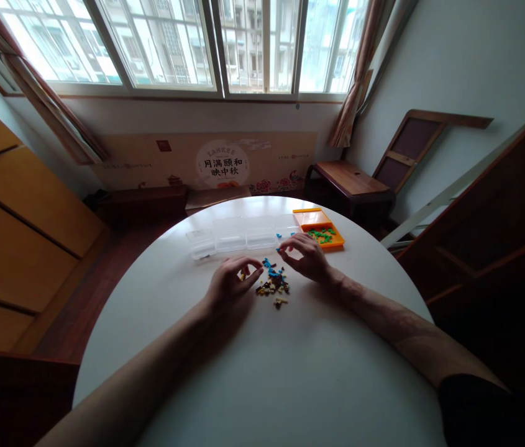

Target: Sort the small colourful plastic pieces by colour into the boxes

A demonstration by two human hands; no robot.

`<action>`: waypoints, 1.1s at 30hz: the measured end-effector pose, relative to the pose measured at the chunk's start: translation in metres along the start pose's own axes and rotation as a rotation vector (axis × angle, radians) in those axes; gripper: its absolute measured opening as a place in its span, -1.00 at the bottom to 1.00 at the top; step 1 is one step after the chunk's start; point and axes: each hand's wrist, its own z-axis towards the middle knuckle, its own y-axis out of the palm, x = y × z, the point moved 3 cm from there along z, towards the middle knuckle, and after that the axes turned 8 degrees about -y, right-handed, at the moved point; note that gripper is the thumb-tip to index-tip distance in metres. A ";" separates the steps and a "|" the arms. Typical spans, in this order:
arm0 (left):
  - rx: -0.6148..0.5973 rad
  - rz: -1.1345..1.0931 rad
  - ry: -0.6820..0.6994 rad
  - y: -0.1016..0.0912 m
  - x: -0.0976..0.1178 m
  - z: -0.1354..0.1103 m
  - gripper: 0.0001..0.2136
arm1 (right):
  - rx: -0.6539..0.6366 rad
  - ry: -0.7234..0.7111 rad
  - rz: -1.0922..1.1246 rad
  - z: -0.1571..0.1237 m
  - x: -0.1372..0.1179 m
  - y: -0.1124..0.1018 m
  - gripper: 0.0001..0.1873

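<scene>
A small heap of tiny coloured pieces [273, 282], blue, yellow and dark, lies in the middle of a round white table [262, 372]. My left hand [232, 282] rests just left of the heap with fingers curled in a pinch; a small yellow piece shows at the fingertips. My right hand [304, 254] hovers at the heap's upper right, thumb and forefinger pinched on a tiny blue piece. Behind the hands stands a row of clear plastic boxes [234, 237]. An orange tray [320, 231] with small green pieces sits at the right end of that row.
A wooden bench [348, 181] and a leaning wooden frame [411, 146] stand beyond the table on the right. Wooden cabinets [15, 230] line the left wall. A printed cardboard panel [206, 162] leans under the window.
</scene>
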 end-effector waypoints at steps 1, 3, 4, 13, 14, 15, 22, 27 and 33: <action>0.005 0.070 0.014 -0.001 -0.002 0.000 -0.87 | 0.057 0.075 -0.053 -0.001 0.006 -0.002 -0.88; 0.012 0.173 0.019 -0.003 -0.005 0.000 -0.89 | 0.150 0.204 -0.147 -0.004 0.019 -0.007 -0.86; 0.013 0.200 0.014 -0.004 -0.007 0.000 -0.90 | 0.173 0.256 -0.180 -0.006 0.025 -0.008 -0.86; 0.005 0.270 0.005 -0.004 -0.012 -0.001 -0.89 | -0.022 0.161 -0.045 -0.004 0.014 -0.002 -0.89; 0.002 0.276 0.006 -0.005 -0.012 -0.001 -0.89 | -0.084 0.100 0.003 -0.003 0.009 -0.001 -0.90; -0.001 0.280 0.008 -0.005 -0.012 -0.001 -0.89 | -0.150 0.037 0.043 -0.003 0.004 0.000 -0.91; -0.010 0.287 0.004 -0.005 -0.010 -0.001 -0.91 | -0.376 -0.181 0.125 0.000 -0.011 -0.003 -0.87; -0.007 0.283 0.005 -0.006 -0.010 -0.001 -0.93 | -0.376 -0.121 0.122 -0.002 -0.006 -0.002 -0.92; -0.016 0.293 0.007 -0.005 -0.012 -0.002 -0.91 | -0.375 -0.062 0.165 -0.004 -0.002 -0.001 -0.94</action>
